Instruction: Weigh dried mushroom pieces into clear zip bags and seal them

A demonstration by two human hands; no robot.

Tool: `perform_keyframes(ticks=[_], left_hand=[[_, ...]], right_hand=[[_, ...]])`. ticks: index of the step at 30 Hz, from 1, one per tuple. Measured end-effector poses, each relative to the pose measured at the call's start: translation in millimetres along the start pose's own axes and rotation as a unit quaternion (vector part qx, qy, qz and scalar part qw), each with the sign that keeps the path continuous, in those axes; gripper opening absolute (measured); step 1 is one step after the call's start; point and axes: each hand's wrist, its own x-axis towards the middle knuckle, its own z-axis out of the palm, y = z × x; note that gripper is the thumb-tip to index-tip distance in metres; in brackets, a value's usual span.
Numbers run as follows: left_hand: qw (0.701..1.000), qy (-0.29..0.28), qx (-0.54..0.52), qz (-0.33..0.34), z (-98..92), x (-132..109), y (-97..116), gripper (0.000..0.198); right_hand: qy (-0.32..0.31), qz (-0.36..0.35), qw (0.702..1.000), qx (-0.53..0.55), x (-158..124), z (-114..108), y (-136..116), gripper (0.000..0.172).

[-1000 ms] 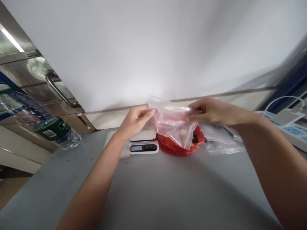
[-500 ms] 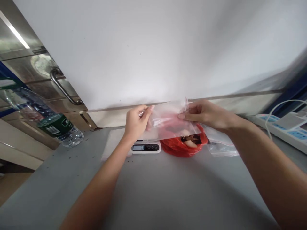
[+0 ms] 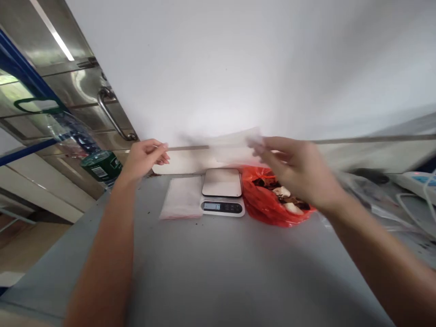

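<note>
My right hand (image 3: 289, 159), blurred by motion, pinches a clear plastic bag (image 3: 233, 143) by its right end. The bag hangs as a pale smear above the kitchen scale (image 3: 223, 208). Off to the left, my left hand (image 3: 145, 156) is raised with nothing in it, its fingers loosely bent and apart. The white scale has a lit display and a bare weighing plate. Beside it on the left lies a flat stack of clear plastic bags (image 3: 182, 197). A red plastic bag (image 3: 262, 206), its mouth open, holds white and dark brown dried pieces under my right hand.
A large water bottle (image 3: 102, 168) with a green label and handle stands at the left. More clear plastic (image 3: 366, 195) lies at the right, near a white device (image 3: 418, 181) and cable. The white wall (image 3: 218, 81) closes off the back of the grey table (image 3: 218, 272).
My left hand has let go of the clear plastic bag and moved left. The right hand still has the bag. The view has shifted, and the scale's plate now shows.
</note>
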Motion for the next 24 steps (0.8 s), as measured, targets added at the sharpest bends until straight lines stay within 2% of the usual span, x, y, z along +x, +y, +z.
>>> perform_keyframes(ticks=[3, 6, 8, 10, 11, 13, 14, 18, 22, 24], left_hand=[[0.995, 0.088, -0.003, -0.039, -14.2, -4, -14, 0.019], [0.993, 0.107, 0.011, -0.054, -15.4, -12, -32, 0.015], [0.996, 0.071, 0.045, -0.033, -10.5, -21, -44, 0.017], [0.994, -0.026, 0.102, 0.014, -2.4, -31, -55, 0.027], [0.986, -0.087, 0.139, 0.042, 2.5, -36, -60, 0.034], [0.948, -0.207, 0.222, 0.1, 12.4, -44, -70, 0.046], [0.938, -0.229, 0.234, 0.11, 16.9, -47, -74, 0.047], [0.921, -0.254, 0.268, 0.122, 28.4, -52, -86, 0.054], [0.89, -0.269, 0.346, 0.121, 31.1, -50, -87, 0.054], [0.887, -0.269, 0.357, 0.114, 31.4, -49, -86, 0.052]], right_hand=[[0.011, -0.138, 0.985, -0.105, 2, 58, -21, 0.036], [-0.074, -0.22, 0.954, -0.19, -4, 117, -36, 0.047], [-0.141, -0.243, 0.933, -0.224, -13, 148, -40, 0.041], [-0.211, -0.224, 0.915, -0.26, -24, 167, -41, 0.035], [-0.241, -0.215, 0.907, -0.27, -29, 173, -39, 0.033], [-0.27, -0.21, 0.898, -0.278, -37, 179, -35, 0.031], [-0.275, -0.213, 0.896, -0.278, -39, 180, -33, 0.032], [-0.283, -0.241, 0.886, -0.276, -42, 182, -26, 0.035], [-0.291, -0.271, 0.878, -0.266, -42, 178, -24, 0.035], [-0.311, -0.288, 0.869, -0.254, -43, 172, -23, 0.035]])
